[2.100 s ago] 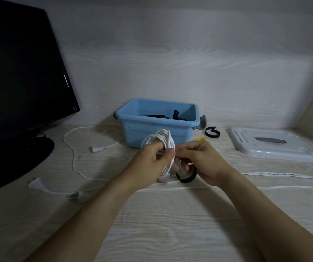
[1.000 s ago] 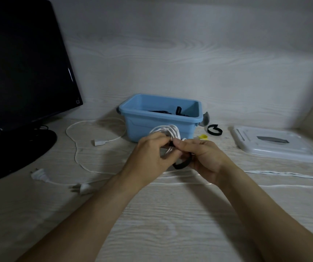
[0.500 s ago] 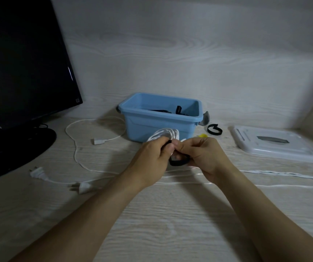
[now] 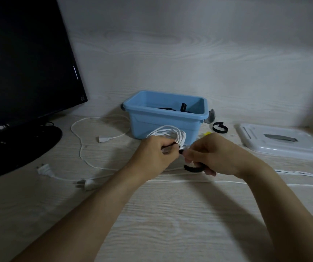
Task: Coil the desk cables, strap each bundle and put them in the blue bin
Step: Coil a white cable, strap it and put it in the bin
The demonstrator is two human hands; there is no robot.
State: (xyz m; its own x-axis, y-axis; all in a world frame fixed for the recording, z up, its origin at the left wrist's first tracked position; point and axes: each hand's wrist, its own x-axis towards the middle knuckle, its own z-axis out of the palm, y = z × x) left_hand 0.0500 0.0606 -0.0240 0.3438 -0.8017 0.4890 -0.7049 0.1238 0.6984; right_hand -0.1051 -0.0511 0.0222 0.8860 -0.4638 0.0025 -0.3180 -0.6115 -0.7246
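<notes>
My left hand [image 4: 154, 154] grips a coiled white cable [image 4: 168, 134] just in front of the blue bin [image 4: 163, 122]. My right hand [image 4: 214, 155] pinches a black strap [image 4: 193, 168] whose one end meets the coil between my hands; its loop curls below my fingers. The bin holds dark cables [image 4: 182, 108]. A loose white cable [image 4: 80, 146] with plugs lies on the desk at the left. Another white cable [image 4: 293, 174] runs off to the right.
A black monitor [image 4: 23, 69] on its round base fills the left side. A spare black strap [image 4: 220, 128] and a small yellow piece [image 4: 206, 133] lie right of the bin. A white lid [image 4: 282, 141] rests at the right. A wall stands close behind.
My right hand has drawn the black strap down and to the right, away from the coil. My left hand keeps its grip on the coil.
</notes>
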